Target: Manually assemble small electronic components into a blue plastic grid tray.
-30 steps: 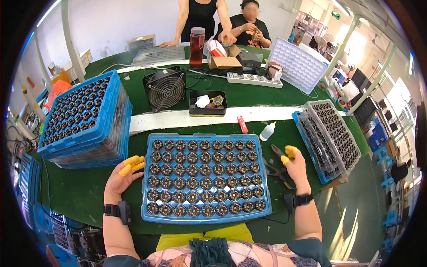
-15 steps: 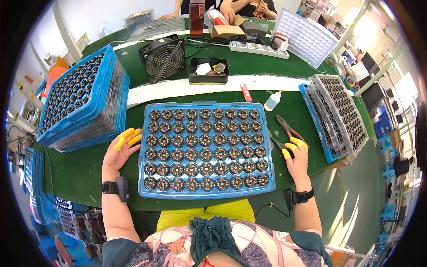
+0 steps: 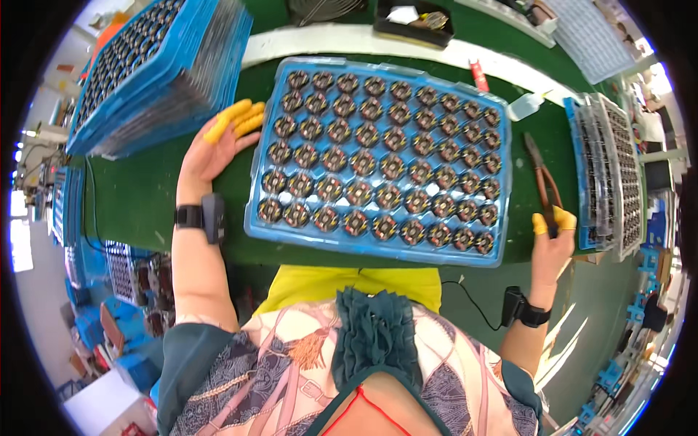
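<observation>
A blue plastic tray (image 3: 376, 251) lies before me, slightly askew, its clear cells filled with rows of round black parts with copper-coloured and yellow bits. My left hand (image 3: 218, 149), yellow covers on its fingers, is open at the tray's left edge, fingertips at or just touching the rim. Off the tray's right side, my right hand (image 3: 554, 243), also with yellow finger covers, is closed around a dark slim tool (image 3: 550, 227); its kind is mostly hidden. Just beyond those fingers lie pliers (image 3: 544, 174) with reddish-brown handles.
Tall stacks of filled blue trays (image 3: 167, 98) stand left; more filled trays (image 3: 607, 174) lean at right. Beyond the tray are a small white bottle (image 3: 525, 107), a red strip (image 3: 478, 75), a black box (image 3: 414, 27) and a fan (image 3: 323, 7). The green table's front edge runs below the tray.
My view has tipped down, so the tray appears higher and turned clockwise. My right hand is farther from the tray, and the dark tool points more straight ahead. My left hand stays beside the tray.
</observation>
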A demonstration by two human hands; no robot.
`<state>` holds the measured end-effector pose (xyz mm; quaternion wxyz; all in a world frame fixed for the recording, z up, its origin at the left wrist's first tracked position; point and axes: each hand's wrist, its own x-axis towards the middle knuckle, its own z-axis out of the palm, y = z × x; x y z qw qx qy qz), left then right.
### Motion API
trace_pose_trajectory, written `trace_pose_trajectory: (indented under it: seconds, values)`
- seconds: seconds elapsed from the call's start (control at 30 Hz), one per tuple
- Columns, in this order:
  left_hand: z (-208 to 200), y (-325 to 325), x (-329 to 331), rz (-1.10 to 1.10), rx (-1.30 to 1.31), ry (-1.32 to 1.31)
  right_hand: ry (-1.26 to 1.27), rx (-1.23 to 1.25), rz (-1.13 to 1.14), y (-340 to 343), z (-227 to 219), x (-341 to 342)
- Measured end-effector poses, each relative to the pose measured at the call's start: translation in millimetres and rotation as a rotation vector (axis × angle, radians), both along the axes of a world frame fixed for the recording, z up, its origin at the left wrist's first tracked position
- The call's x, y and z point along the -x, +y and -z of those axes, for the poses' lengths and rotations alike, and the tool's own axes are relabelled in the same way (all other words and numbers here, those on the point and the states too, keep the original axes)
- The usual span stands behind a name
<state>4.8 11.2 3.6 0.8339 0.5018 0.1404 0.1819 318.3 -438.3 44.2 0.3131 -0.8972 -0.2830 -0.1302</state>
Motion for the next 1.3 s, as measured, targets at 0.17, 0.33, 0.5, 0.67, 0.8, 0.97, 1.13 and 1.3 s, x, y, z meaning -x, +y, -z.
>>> trace_pose_trajectory:
  seconds: [0.17,0.33,0.5,0.67,0.8,0.97,1.13,1.3]
  values:
    - [1,-1,0,-0.006,-0.034,0.046,0.109,-0.45,-0.052,-10,6,-8]
    - [-1,-6,2,-0.037,-0.051,0.063,0.197,-0.501,-0.017,-16,23,-2]
    - [-1,-6,5,-0.02,-0.071,0.057,0.215,-0.339,0.028,-35,19,0]
    - [-1,-6,2,-0.02,-0.063,0.033,0.437,-0.268,0.101,-34,0,10]
    - [1,-4,3,-0.035,-0.094,0.043,0.649,-0.358,0.03,-31,-4,15]
    - [2,-2,5,-0.011,-0.12,0.073,0.784,-0.456,-0.055,-28,-9,12]
    - [0,-3,5,-0.011,-0.136,0.089,0.802,-1.056,-0.412,14,-28,45]
    - [2,-4,5,0.0,-0.14,0.089,0.964,-0.979,-0.585,79,-32,89]
